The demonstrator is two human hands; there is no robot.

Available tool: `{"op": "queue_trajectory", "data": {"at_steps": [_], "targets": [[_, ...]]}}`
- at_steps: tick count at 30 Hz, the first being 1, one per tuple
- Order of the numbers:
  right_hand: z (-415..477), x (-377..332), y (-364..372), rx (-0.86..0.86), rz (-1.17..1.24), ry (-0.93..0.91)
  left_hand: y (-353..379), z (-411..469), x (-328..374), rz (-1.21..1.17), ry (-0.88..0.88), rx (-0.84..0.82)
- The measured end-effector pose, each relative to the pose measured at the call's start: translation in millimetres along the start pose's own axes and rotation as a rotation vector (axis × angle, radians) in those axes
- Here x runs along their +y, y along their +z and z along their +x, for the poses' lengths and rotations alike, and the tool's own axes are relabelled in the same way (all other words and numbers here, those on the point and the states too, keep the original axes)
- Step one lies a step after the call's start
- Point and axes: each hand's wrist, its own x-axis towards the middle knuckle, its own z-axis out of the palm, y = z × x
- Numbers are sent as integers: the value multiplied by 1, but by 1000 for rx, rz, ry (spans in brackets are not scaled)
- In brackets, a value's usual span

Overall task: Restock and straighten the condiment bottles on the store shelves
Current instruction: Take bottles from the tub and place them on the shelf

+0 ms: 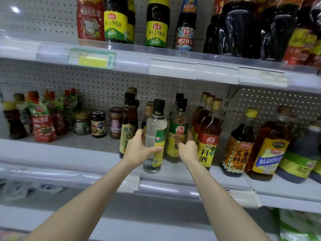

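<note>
- While your left hand (139,150) wraps the clear bottle (155,126), thumb across its front label and fingers round its left side, that bottle stands upright near the front of the middle shelf (69,153).
- Colourless liquid fills the clear bottle almost up to its dark green cap.
- Just right of the clear bottle, your right hand (188,148) is on the pale bottle (178,122) with the green-and-yellow label: thumb on the label, fingers reaching past its right side. Clamped or only touching, I cannot tell.
- Pale liquid in that one too, under a black cap.
- Just left of the clear bottle, a tall brown bottle (129,119) holds amber-brown liquid.
- Further right of the clear bottle, a file of gold-capped bottles (209,129) holds amber liquid.
- Well to the left of the clear bottle, you have small jars (98,124) and red sauce pouches (44,126).
- Above the clear bottle, one shelf up, stand dark bottles with yellow labels (157,23).
</note>
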Motion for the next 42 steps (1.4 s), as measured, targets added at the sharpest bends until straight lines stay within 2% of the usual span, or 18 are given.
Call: {"op": "queue_trajectory", "data": {"at_steps": [23, 33, 42], "targets": [[18, 5, 11, -10, 15, -25, 1, 8, -11, 24, -28, -9], [-6, 2, 3, -2, -10, 36, 3, 2, -5, -21, -3, -9], [-28, 8, -14, -139, 106, 17, 16, -1, -1, -122, 16, -125]]}}
